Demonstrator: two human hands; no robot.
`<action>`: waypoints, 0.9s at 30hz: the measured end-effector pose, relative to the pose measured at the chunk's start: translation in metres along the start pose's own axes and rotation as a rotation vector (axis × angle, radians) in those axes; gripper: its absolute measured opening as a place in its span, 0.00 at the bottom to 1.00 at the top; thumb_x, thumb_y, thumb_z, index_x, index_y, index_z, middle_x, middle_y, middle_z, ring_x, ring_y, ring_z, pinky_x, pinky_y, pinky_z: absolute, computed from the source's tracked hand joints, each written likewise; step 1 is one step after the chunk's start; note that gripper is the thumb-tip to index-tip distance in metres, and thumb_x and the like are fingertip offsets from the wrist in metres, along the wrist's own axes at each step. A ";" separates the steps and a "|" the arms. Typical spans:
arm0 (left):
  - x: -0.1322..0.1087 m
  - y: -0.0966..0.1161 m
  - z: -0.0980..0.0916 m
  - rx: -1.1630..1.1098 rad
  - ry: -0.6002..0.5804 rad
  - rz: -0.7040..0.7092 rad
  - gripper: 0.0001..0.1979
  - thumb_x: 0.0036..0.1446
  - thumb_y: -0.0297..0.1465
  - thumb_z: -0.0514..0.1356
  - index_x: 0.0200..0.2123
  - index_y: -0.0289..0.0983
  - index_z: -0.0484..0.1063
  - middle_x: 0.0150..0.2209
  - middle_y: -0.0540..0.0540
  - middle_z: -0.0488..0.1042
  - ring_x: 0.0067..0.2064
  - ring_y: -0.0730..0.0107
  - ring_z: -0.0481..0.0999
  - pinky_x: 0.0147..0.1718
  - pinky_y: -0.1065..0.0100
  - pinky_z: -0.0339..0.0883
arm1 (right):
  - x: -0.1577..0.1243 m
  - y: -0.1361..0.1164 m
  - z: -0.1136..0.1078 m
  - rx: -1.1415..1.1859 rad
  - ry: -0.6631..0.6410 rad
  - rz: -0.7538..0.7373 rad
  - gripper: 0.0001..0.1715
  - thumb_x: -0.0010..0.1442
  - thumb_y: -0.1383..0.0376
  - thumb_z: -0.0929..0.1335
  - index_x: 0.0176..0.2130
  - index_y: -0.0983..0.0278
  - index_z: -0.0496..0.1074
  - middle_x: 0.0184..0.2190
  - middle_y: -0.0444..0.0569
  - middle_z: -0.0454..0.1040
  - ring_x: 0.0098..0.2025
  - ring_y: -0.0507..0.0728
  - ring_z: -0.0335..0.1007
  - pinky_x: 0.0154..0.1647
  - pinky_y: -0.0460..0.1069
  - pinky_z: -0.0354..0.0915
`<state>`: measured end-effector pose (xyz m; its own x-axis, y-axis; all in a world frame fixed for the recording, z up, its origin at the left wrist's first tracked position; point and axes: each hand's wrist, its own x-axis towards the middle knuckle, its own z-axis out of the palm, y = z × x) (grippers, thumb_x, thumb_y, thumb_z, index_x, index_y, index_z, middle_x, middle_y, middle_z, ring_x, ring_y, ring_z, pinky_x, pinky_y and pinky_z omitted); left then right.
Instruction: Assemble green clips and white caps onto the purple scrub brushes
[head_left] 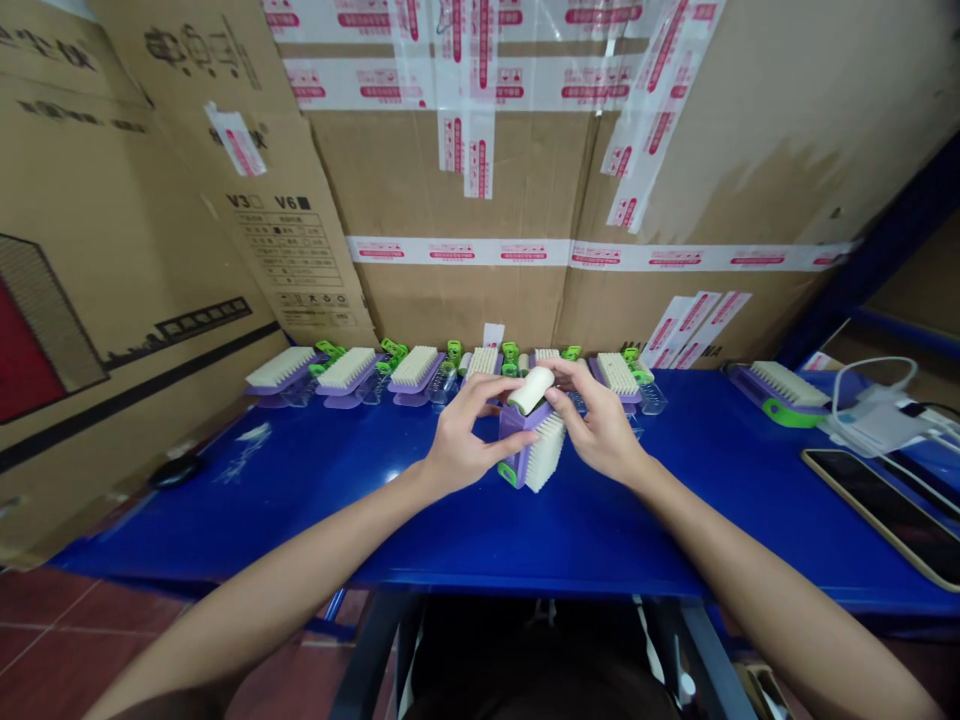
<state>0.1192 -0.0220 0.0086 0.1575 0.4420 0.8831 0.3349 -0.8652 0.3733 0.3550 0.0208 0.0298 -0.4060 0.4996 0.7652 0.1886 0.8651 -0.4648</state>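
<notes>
A purple brush (546, 452) with a cream bristle block and green trim is held up over the table, its bristles facing right. My left hand (466, 432) grips its purple body between thumb and fingers. A short white cylinder (533, 390) sits at the brush's upper end, tilted. My right hand (596, 415) pinches that cylinder with thumb and forefinger. Whether the cylinder is fixed to the brush, I cannot tell. Behind my hands stands a row of similar purple brushes, one of them a brush (416, 370) with green pieces and clear plastic parts beside it.
Cardboard (465, 170) with white and red tape walls in the back of the blue table (315, 520). Another purple and green brush (784, 390) lies at the right. Near it are a white power strip (874, 425) with cables and a phone (889, 510). A black object (176, 470) lies at left.
</notes>
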 end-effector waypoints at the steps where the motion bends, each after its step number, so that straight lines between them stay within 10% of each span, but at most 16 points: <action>1: 0.000 0.001 0.000 0.007 -0.008 0.003 0.28 0.69 0.44 0.77 0.67 0.46 0.78 0.56 0.40 0.81 0.55 0.57 0.85 0.44 0.59 0.89 | 0.000 0.000 0.001 0.010 0.004 0.005 0.23 0.85 0.57 0.66 0.73 0.52 0.72 0.63 0.54 0.83 0.60 0.65 0.83 0.65 0.66 0.80; 27: 0.002 -0.002 0.000 0.114 -0.004 0.020 0.17 0.83 0.36 0.61 0.69 0.46 0.75 0.56 0.43 0.82 0.53 0.61 0.83 0.53 0.57 0.79 | -0.007 -0.014 0.018 0.115 0.086 0.013 0.29 0.75 0.58 0.77 0.71 0.50 0.75 0.59 0.52 0.79 0.58 0.65 0.79 0.62 0.66 0.78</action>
<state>0.1186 -0.0190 0.0097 0.1684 0.4262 0.8888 0.4349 -0.8413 0.3210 0.3387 0.0043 0.0228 -0.3255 0.5166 0.7919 0.0879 0.8504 -0.5187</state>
